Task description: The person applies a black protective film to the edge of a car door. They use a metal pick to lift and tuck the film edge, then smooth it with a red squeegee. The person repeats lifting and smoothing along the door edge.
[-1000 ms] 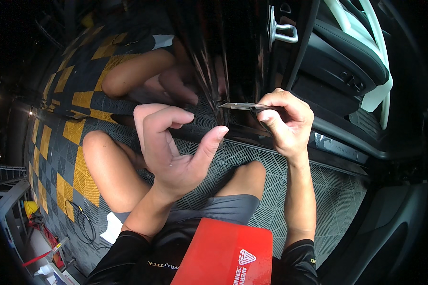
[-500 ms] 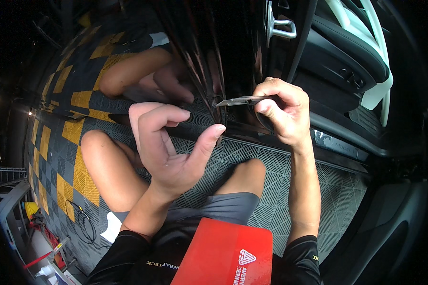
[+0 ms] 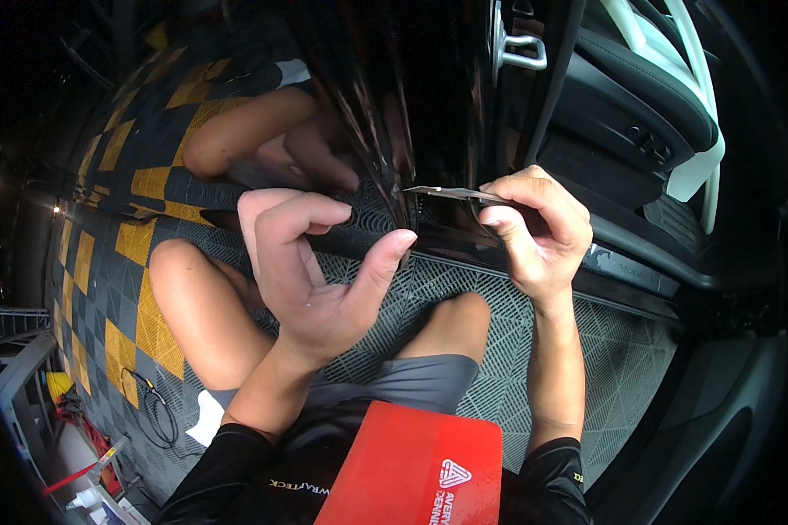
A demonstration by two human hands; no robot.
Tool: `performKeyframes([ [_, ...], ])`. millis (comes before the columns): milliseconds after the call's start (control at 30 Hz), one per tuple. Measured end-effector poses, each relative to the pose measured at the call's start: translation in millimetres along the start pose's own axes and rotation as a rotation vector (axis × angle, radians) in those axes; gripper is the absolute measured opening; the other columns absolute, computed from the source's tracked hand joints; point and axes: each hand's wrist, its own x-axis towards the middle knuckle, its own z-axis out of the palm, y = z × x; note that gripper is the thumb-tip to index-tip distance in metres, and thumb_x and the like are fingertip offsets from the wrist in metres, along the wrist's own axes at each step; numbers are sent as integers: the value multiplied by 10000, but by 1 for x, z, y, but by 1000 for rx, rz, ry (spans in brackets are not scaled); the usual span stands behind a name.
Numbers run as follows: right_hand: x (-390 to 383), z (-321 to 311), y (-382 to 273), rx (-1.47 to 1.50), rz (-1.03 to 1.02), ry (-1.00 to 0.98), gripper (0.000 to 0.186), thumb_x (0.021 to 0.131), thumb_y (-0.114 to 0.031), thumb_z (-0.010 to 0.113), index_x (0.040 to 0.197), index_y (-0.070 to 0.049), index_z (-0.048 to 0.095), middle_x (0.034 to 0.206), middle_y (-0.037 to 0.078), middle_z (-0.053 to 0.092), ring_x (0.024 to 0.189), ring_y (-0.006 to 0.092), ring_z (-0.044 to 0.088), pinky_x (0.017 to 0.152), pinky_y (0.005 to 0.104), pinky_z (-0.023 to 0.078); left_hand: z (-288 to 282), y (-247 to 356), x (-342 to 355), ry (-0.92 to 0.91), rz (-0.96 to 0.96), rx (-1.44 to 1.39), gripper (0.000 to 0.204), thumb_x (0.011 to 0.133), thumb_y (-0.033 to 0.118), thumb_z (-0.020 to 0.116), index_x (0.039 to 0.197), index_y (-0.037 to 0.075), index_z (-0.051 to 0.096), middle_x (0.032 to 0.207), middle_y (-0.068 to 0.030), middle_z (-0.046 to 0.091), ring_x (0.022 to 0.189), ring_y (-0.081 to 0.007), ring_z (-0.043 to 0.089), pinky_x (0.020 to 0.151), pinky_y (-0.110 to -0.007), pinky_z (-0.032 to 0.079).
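Note:
My right hand (image 3: 547, 232) grips a slim utility knife (image 3: 446, 192) between thumb and curled fingers. Its silver blade points left and reaches toward the lower edge of a glossy black car panel (image 3: 438, 96); whether the tip touches it I cannot tell. My left hand (image 3: 311, 271) is held palm toward me, fingers bent and apart from the thumb, with nothing visible in it. The left thumb tip lies close beside the panel's lower corner, just below the blade tip. Dark reflections of my hand and leg show in the panel.
An open door frame with a metal latch loop (image 3: 524, 54) and a black car seat (image 3: 648, 96) are at right, above a door sill (image 3: 626, 267). A red flat card (image 3: 403, 464) is in front of my chest. A black cable (image 3: 155, 416) lies on the tiled floor at left.
My right hand has shifted right and slightly down with the knife, drawing the blade tip a little to the right. My left hand has stayed almost still.

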Motion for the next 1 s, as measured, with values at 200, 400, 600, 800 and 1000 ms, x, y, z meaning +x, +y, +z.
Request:
performKeyframes([
  [200,3,-1,-10,-96,-55,18,162,816,-13,854,965,8,793,804,95,745,658,161,681,594,262,505,-2,0,1,-11,10,15,534,773,93,958,1143,32,577,1055,-68,508,889,-169,470,739,-272,417],
  [400,0,-1,-18,-186,-65,41,181,804,-10,867,969,8,795,800,98,747,664,174,702,600,272,530,-1,-1,1,-7,25,10,536,767,92,960,1141,31,582,1060,-72,512,880,-171,474,734,-276,418],
  [600,1,-2,-18,-181,-56,12,173,811,-23,864,963,9,790,797,93,744,654,171,692,589,271,517,-2,-1,2,-12,38,21,538,767,97,960,1146,31,583,1062,-74,513,875,-167,474,729,-276,418],
  [800,7,-6,-10,-96,-19,-44,156,818,-42,855,953,-1,788,796,91,738,653,169,676,590,276,500,-2,-1,2,-12,41,34,531,773,107,956,1144,31,584,1060,-75,512,875,-167,475,730,-277,422],
  [1000,9,-7,-7,-114,-50,-56,161,816,-50,854,956,-6,788,796,90,737,650,170,670,592,278,497,-2,-1,2,-1,40,30,518,776,116,956,1135,29,593,1057,-76,514,877,-171,477,731,-275,424],
])
